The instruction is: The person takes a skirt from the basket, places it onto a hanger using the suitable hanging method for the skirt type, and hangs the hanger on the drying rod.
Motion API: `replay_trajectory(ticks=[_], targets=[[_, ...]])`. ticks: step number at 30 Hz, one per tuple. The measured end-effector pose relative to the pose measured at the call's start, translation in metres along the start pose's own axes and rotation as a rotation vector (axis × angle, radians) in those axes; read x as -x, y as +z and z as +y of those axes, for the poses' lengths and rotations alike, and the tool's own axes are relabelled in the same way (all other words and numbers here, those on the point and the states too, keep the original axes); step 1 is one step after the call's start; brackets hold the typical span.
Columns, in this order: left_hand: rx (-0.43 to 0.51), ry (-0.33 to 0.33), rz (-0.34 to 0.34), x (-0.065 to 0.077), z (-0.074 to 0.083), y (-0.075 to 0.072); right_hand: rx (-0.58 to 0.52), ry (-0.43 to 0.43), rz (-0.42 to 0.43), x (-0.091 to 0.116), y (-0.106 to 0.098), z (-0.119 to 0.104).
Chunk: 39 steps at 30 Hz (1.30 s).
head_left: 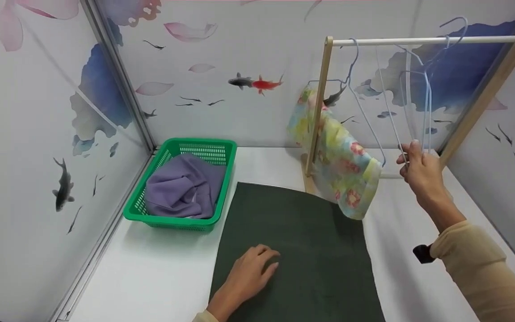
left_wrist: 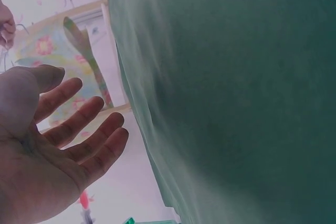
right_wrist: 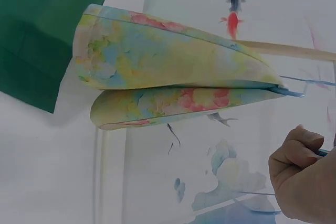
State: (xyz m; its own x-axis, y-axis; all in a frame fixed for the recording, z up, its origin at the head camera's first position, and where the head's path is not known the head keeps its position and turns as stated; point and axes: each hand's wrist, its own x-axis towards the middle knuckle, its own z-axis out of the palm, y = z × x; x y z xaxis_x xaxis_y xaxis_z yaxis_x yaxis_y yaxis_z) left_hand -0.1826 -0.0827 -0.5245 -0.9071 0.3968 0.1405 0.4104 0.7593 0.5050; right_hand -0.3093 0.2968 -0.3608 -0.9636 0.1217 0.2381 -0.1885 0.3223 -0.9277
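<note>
My right hand (head_left: 425,174) pinches the lower part of a thin pale-blue clothes hanger (head_left: 390,107) beneath the rack's rail. In the right wrist view, its fingers are curled, with a bit of blue hanger showing at the thumb. Left of that hand hangs a floral yellow-and-blue garment (head_left: 342,152) on another hanger (head_left: 365,105). My left hand (head_left: 251,273) is over a dark green cloth (head_left: 302,232), holding nothing. Its fingers spread loosely in the left wrist view, palm visible. Where the hangers overlap near the rail's right part, I cannot tell their wires apart.
A wooden rack with a white rail (head_left: 400,42) stands at the back right of the white table (head_left: 150,268). At the back left is a green basket (head_left: 228,179) with a purple cloth (head_left: 186,188) inside. Painted panels enclose the table.
</note>
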Motion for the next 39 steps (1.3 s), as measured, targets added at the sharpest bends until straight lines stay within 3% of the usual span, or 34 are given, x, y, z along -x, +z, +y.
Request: replay_trajectory(ticks=[5,13,20,31,39], targets=[[0.014,-0.005,-0.013,0.003,0.0,0.002,0.023,-0.051,0.035,0.024,0.001,0.005],[-0.001,0.0,-0.014,0.003,0.004,0.005,-0.048,-0.091,-0.029,0.063,-0.008,0.009],[0.0,-0.017,-0.022,0.003,0.003,0.004,-0.012,-0.143,-0.014,0.095,-0.005,0.027],[0.012,-0.009,-0.017,0.005,0.007,0.0,0.116,-0.002,-0.019,0.14,0.006,0.072],[-0.008,0.007,-0.029,0.004,0.011,0.002,0.251,0.196,-0.069,0.16,0.005,0.102]])
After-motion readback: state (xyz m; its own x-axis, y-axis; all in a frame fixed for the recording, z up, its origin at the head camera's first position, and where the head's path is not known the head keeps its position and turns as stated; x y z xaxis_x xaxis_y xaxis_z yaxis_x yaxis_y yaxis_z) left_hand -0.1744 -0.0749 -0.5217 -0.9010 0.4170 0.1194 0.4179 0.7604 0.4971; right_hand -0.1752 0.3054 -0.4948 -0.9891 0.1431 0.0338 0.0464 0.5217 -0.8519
